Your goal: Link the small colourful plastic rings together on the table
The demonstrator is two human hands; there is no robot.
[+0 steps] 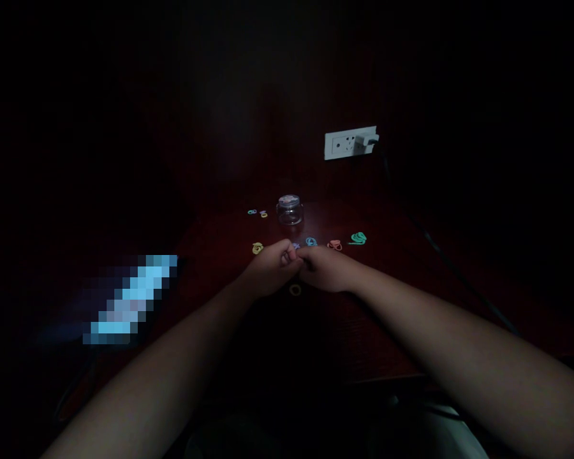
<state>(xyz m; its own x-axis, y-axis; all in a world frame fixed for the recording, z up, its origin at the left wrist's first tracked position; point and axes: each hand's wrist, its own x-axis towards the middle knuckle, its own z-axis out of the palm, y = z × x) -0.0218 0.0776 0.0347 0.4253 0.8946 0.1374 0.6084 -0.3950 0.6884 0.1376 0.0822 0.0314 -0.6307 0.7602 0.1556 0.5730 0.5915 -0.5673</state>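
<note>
My left hand (272, 268) and my right hand (328, 269) meet over the dark reddish table, fingertips touching. Both are closed in a pinch; whatever they hold, if anything, is hidden or too small to make out. Just beyond them lie small groups of looped bands that look like hair ties: yellow bands (257, 248), purple bands (295, 246), blue bands (311, 242), coral bands (335, 245) and green bands (358, 238). A single pale yellow band (294, 290) rests on the near side of my hands.
A clear lidded jar (289, 211) stands farther back, with several loose bands (252, 211) to its left. A lit, blurred screen (136, 299) is at left. On the wall, a socket plate (349, 143) holds a plug; a dark cable (440, 248) runs down the right.
</note>
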